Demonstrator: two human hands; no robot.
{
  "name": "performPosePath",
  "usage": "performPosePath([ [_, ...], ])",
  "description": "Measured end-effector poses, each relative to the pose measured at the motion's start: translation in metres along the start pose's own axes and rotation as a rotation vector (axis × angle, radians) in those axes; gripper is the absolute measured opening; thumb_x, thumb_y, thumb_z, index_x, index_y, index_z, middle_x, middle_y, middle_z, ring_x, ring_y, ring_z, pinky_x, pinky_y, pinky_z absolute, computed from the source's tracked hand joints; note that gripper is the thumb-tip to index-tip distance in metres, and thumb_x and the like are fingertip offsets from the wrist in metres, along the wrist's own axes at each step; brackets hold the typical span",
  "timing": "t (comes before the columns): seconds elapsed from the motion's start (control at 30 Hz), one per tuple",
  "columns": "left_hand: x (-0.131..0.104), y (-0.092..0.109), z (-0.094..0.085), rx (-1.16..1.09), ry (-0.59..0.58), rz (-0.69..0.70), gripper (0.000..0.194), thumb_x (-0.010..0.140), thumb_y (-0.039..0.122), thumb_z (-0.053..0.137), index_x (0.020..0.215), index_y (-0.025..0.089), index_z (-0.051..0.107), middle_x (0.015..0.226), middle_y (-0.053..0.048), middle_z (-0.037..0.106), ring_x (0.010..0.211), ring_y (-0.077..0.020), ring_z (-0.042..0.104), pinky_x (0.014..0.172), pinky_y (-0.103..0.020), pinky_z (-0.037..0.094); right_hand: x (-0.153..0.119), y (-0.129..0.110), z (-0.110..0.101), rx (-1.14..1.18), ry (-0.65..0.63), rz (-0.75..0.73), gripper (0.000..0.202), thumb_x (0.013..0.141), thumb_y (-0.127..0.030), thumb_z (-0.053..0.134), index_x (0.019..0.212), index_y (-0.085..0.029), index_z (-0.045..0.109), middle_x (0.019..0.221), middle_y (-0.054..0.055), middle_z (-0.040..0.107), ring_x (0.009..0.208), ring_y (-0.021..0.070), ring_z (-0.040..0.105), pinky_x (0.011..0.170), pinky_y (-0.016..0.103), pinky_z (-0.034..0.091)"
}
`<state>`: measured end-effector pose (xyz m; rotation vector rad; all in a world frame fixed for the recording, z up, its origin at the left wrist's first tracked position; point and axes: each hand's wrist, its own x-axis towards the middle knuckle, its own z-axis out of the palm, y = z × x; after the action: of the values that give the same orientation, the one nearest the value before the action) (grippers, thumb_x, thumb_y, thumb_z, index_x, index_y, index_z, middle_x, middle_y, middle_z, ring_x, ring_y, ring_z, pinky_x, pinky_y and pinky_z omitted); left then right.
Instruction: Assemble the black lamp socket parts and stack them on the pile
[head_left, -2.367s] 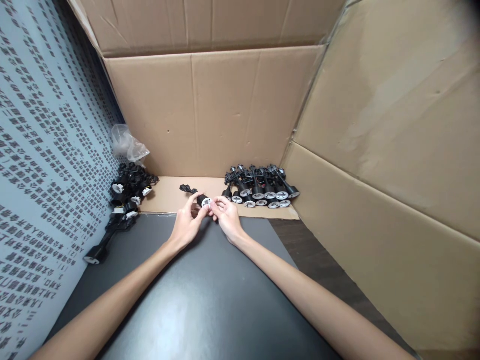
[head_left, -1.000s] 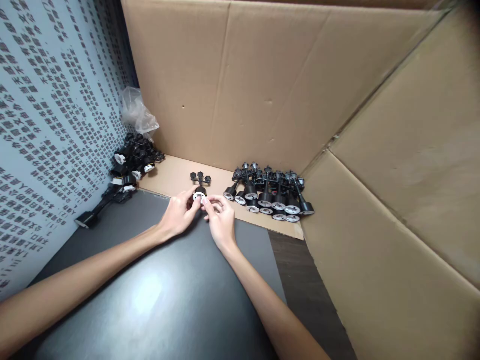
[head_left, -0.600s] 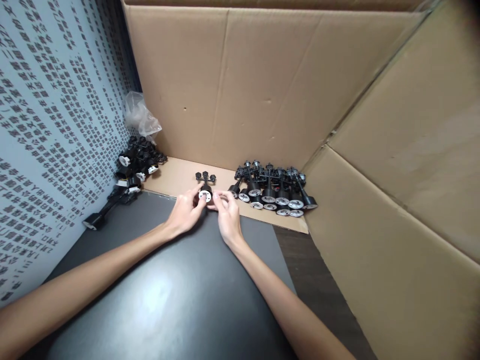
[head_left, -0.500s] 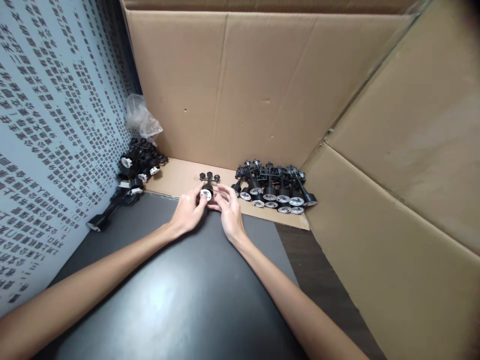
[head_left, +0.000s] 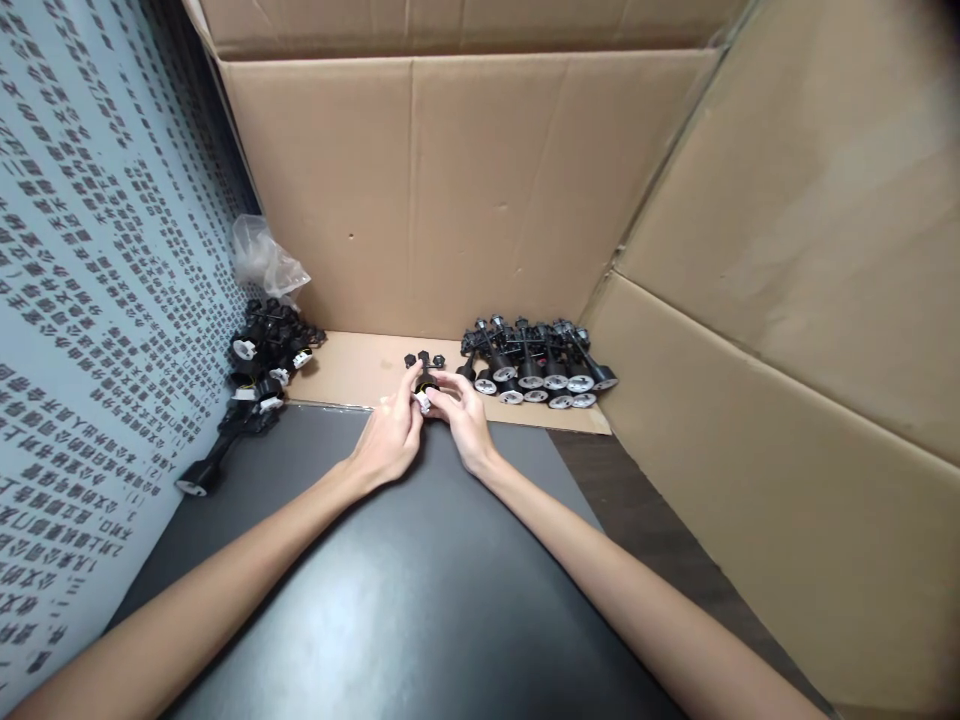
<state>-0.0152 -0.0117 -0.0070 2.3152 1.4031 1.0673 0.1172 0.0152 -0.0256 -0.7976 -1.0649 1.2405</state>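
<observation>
Between my two hands is a small black lamp-post model (head_left: pixel 427 381), its three-headed top pointing away from me. A white base piece (head_left: pixel 422 401) sits tilted off its open round end, where a bit of yellow wire shows. My left hand (head_left: pixel 390 432) pinches the white piece and the left side of the model. On the other side, my right hand (head_left: pixel 466 418) has its fingers round the black body, thumb near the white piece. Just right of my right hand lie several similar black models (head_left: pixel 529 370) in rows, white round bases facing me.
A pile of black models (head_left: pixel 270 345) with loose white parts stands at the left, below a clear plastic bag (head_left: pixel 266 255). One model (head_left: pixel 206 470) lies nearer on the dark mat (head_left: pixel 375 600). Cardboard walls (head_left: pixel 480 190) rise behind and right; a printed sheet (head_left: pixel 90 300) covers the left.
The white base, earlier flat on the model's end, is now tilted away, and yellow wire shows. Both hands stay at the model. The camera view has shifted slightly.
</observation>
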Motion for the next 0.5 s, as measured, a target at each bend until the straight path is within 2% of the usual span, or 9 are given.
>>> performPosePath([
  [0.1, -0.0007, -0.0052, 0.0040, 0.052, -0.011, 0.115, 0.058, 0.094, 0.016, 0.032, 0.151, 0.015, 0.021, 0.127, -0.018, 0.062, 0.100, -0.0236, 0.066, 0.086, -0.042, 0.053, 0.0008, 0.0006, -0.0012, -0.013, 0.042, -0.004, 0.037, 0.067, -0.038, 0.073, 0.097, -0.021, 0.061, 0.105, 0.005, 0.063, 0.088, 0.0181, 0.062, 0.070, 0.030, 0.055],
  [0.2, -0.0016, -0.0086, 0.0057, 0.103, -0.036, 0.165, 0.063, 0.091, 0.011, 0.032, 0.152, 0.013, 0.018, 0.120, -0.018, 0.064, 0.092, -0.0223, 0.065, 0.081, -0.040, 0.054, 0.0005, -0.0004, -0.0010, -0.021, 0.056, -0.013, 0.037, 0.067, -0.040, 0.073, 0.096, -0.020, 0.060, 0.102, 0.006, 0.063, 0.087, 0.0182, 0.062, 0.069, 0.030, 0.053],
  [0.37, -0.0016, -0.0080, 0.0046, 0.107, -0.039, 0.190, 0.064, 0.090, 0.011, 0.032, 0.152, 0.011, 0.018, 0.116, -0.019, 0.065, 0.092, -0.0223, 0.064, 0.081, -0.039, 0.054, 0.0003, -0.0014, 0.0004, -0.012, 0.062, -0.020, 0.038, 0.066, -0.039, 0.072, 0.096, -0.019, 0.059, 0.103, 0.006, 0.062, 0.085, 0.0185, 0.062, 0.067, 0.030, 0.051],
  [0.5, -0.0009, -0.0063, 0.0040, 0.085, -0.038, 0.189, 0.062, 0.092, 0.012, 0.033, 0.153, 0.013, 0.018, 0.114, -0.017, 0.066, 0.092, -0.0215, 0.065, 0.081, -0.037, 0.054, 0.0013, -0.0004, 0.0010, -0.005, 0.087, -0.013, 0.034, 0.066, -0.037, 0.070, 0.092, -0.019, 0.058, 0.095, 0.004, 0.062, 0.082, 0.0181, 0.062, 0.064, 0.029, 0.050],
])
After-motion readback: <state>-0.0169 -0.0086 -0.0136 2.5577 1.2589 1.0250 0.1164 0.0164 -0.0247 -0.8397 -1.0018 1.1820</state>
